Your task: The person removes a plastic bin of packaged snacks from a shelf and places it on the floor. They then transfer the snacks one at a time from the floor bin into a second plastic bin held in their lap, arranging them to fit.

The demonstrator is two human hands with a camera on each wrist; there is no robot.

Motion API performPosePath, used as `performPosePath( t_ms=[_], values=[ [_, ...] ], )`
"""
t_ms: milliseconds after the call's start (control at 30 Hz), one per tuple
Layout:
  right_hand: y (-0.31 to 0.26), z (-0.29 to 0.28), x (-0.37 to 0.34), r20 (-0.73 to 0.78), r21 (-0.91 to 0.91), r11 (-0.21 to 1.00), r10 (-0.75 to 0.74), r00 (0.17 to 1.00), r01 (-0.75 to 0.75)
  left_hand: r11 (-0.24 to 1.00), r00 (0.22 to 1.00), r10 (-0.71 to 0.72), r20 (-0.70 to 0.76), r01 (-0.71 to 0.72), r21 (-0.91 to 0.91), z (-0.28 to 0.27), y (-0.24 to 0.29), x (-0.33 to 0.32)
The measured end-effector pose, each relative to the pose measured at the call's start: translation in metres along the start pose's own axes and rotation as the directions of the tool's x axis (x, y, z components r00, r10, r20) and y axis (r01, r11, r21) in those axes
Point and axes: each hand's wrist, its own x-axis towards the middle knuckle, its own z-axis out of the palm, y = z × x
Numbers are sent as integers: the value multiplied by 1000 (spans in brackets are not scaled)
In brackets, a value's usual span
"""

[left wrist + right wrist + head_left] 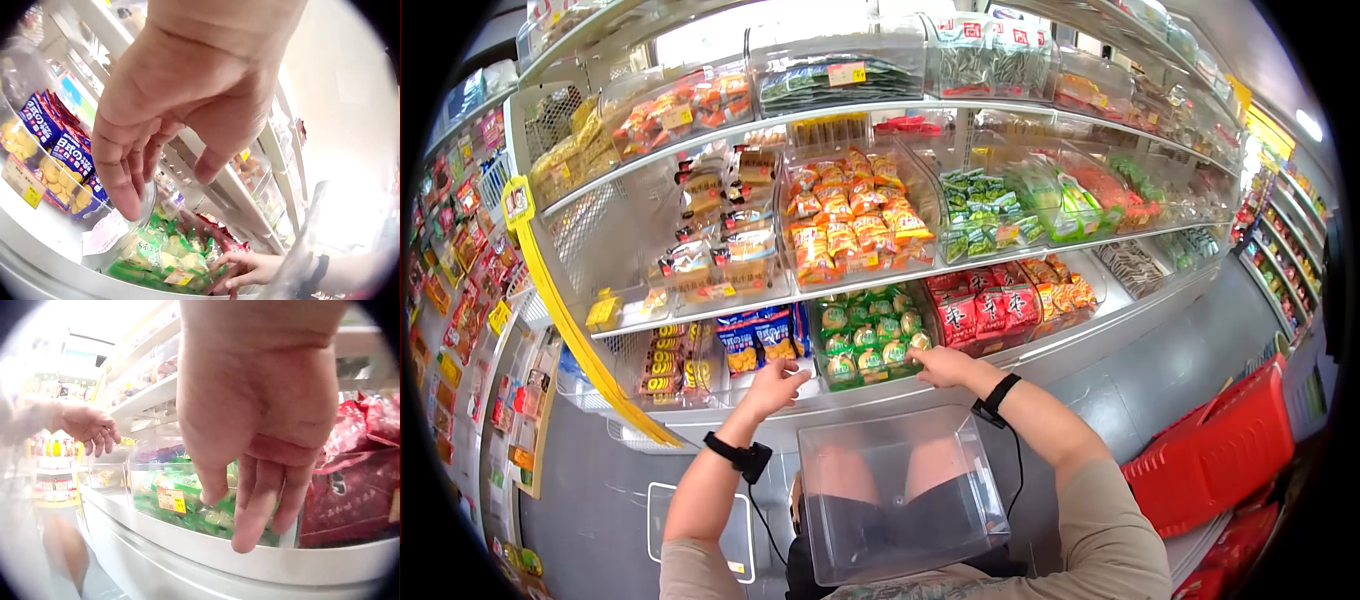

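A clear bin of green-wrapped snack packets (866,352) sits on the lowest shelf, a price tag (171,501) on its front. My right hand (940,367) is at its front right corner. In the right wrist view the fingers (255,509) hang nearly straight in front of the bin, with no packet in them. At the bin's left side is my left hand (778,388), its fingers (125,181) loosely bent and holding nothing. They overlap the bin's clear end wall in the left wrist view. An upturned clear plastic box (900,500) covers my lap.
Blue cookie bags (758,338) fill the compartment left of the green packets, and red bags (985,312) the one to the right. Shelves of snack bins (860,225) rise above. Red plastic baskets (1215,445) stand at the right; a white-rimmed container (700,525) lies on the floor.
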Motion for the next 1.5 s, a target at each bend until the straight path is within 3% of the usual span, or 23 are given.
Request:
performPosePath(
  t_ms=[100,133,167,200,233,267,333,400,667,767,933,1267,1500],
  values=[
    [-10,-10,5,42,-73,996,61,997,-57,972,998,36,-57,-22,232,17,9,27],
    [-24,-21,4,91,-45,989,143,986,-140,951,998,30,-50,-13,309,20,12,34],
    [-43,-37,2,145,-19,975,221,964,-221,888,977,187,-100,-124,442,27,0,44],
    [-51,-45,1,204,-1,954,294,934,-300,864,993,111,-35,-79,497,29,14,41],
    [-31,-26,9,42,-143,980,147,988,-139,830,973,221,-67,-151,536,36,5,53],
    [-24,-20,14,18,-171,979,118,993,-114,787,943,319,-91,-210,580,41,-9,61],
    [-18,-16,21,-8,-217,974,59,998,-59,773,986,119,-118,-17,634,38,18,53],
    [-26,-25,19,27,-236,970,64,998,-56,738,989,82,-126,24,674,35,30,50],
    [-32,-33,18,26,-338,941,30,999,-19,755,981,130,-145,-3,656,38,19,65],
    [-29,-34,18,-33,-346,938,-13,999,1,769,967,208,-148,-68,636,33,13,69],
    [-41,-56,17,-53,-315,947,50,997,-64,800,926,313,-212,-137,584,26,17,71],
    [-45,-50,9,-28,-232,971,54,998,-59,837,949,213,-234,-53,544,34,18,54],
    [-56,-56,1,46,-271,962,59,997,-44,812,968,205,-148,-83,578,27,22,42]
  ],
)
